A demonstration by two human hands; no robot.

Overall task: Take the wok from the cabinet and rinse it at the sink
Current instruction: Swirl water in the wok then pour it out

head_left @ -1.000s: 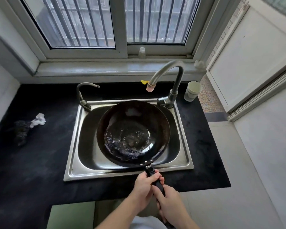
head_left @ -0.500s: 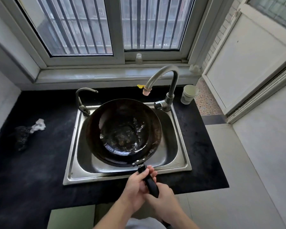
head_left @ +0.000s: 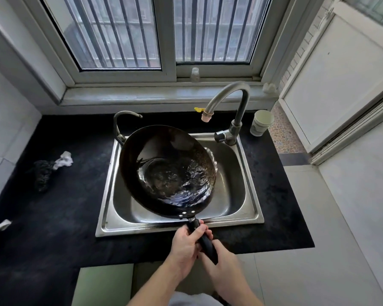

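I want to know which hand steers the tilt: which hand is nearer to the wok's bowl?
Left. The left hand grips the handle right behind the wok rim; the right hand holds the handle's far end, nearer the person.

The wok [head_left: 167, 171] is now tilted toward the right side, where before it sat almost level over the sink [head_left: 241, 173]. The water inside has moved to the lower right wall and spills over the right rim. Its handle [head_left: 205, 241] now points more to the lower right.
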